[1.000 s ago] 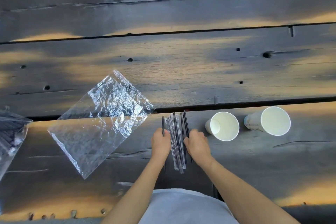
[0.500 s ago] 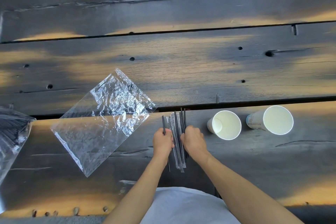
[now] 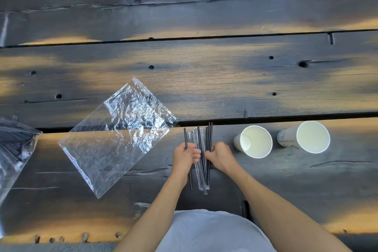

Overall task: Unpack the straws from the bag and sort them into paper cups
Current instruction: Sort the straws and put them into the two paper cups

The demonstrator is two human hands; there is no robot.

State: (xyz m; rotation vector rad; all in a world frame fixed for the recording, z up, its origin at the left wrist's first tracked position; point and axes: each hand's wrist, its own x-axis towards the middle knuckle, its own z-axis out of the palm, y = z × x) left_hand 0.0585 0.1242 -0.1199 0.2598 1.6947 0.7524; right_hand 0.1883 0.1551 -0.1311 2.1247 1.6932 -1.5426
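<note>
Several thin black straws (image 3: 201,143), some in clear wrappers, lie in a bundle on the wooden table (image 3: 204,80), pointing away from me. My left hand (image 3: 185,156) grips one bare black straw (image 3: 185,136) at the bundle's left. My right hand (image 3: 219,155) closes on the dark straws (image 3: 210,132) at its right side. Two white paper cups stand to the right: the nearer cup (image 3: 254,141) and the farther cup (image 3: 306,136), both with nothing visible inside. An emptied clear plastic bag (image 3: 118,133) lies flat to the left.
Another clear bag (image 3: 12,149) holding many dark straws sits at the left edge. A dark gap (image 3: 266,117) between planks runs just behind the cups. My white shirt (image 3: 212,233) fills the bottom centre.
Both hands have drawn together around the straw bundle, and the straws now sit tighter and more upright. The cups and empty bag have not moved.
</note>
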